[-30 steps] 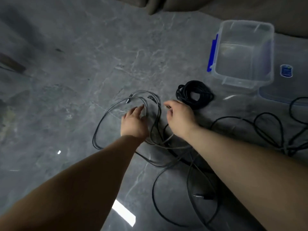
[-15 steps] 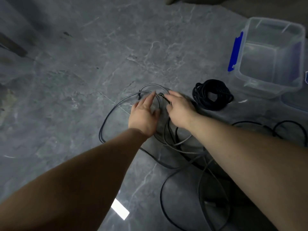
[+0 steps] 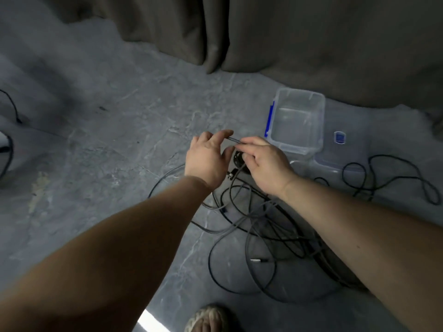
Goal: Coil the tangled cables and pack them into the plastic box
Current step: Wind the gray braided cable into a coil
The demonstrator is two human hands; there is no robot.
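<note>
Cable (image 3: 233,139) end pinched taut between left hand (image 3: 208,156) and right hand (image 3: 263,161), lifted clear of the floor tangle (image 3: 268,226) to start a coil; box (image 3: 297,121) parked close.

Both forearms are bare to the near frame edge; no sleeve, watch or ring shows. The left hand (image 3: 208,156) and right hand (image 3: 265,161) wear no gloves. At the near edge, one foot wears a pale, woven open-toed sandal (image 3: 208,318).
</note>
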